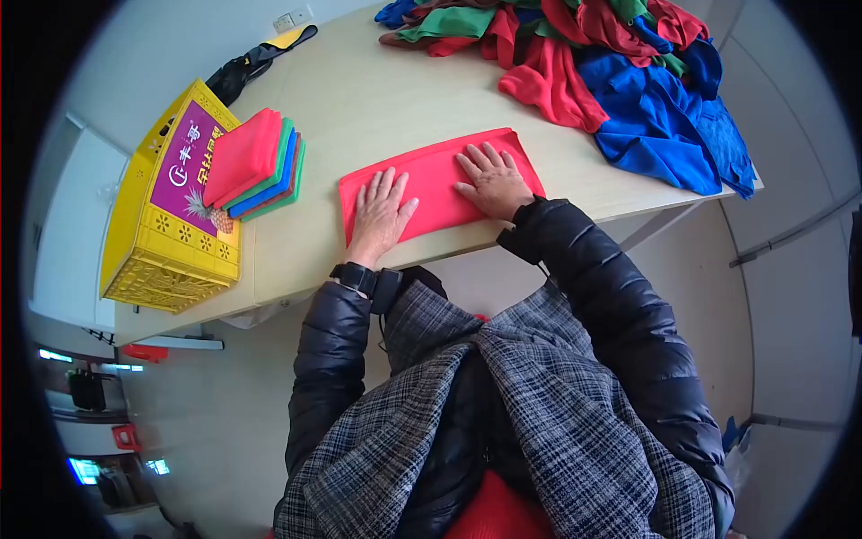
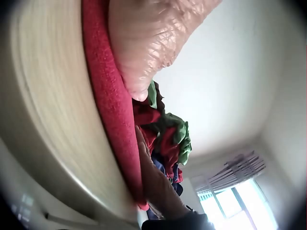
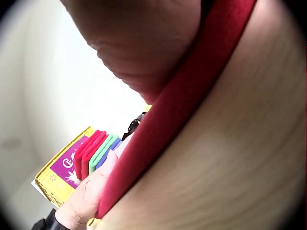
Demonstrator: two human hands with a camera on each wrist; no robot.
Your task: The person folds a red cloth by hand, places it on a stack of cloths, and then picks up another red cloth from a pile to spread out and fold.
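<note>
A red cloth, folded into a wide rectangle, lies near the table's front edge. My left hand rests flat on its left part with fingers spread. On its right part lies my right hand, palm down, fingers straight and a little apart. The left wrist view shows the cloth's thick folded edge under the left hand, with the right hand beyond. In the right wrist view the right hand presses on the cloth, and the left hand touches its far end.
Left of the cloth, a stack of folded cloths in red, green and blue leans by a yellow crate. A heap of loose red, green and blue cloths covers the back right. A black and yellow item lies at the back left.
</note>
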